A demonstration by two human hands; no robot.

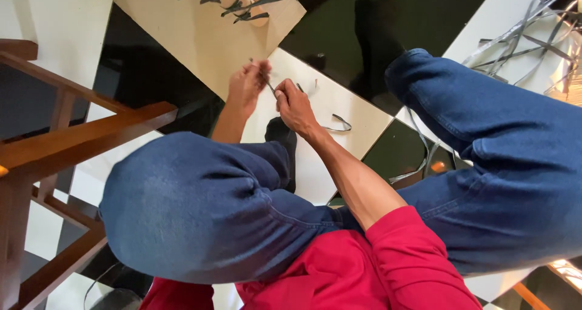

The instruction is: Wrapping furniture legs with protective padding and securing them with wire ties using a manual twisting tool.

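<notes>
Bent knees and wooden frame crowd the hands; floor beyond seems open.

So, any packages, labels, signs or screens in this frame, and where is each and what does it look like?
No labels, signs or screens show.
Nearest to packaging: a flat tan cardboard sheet on the black-and-white tiled floor, beyond the left hand and right hand; plain, with dark strips lying on its far end.
</notes>
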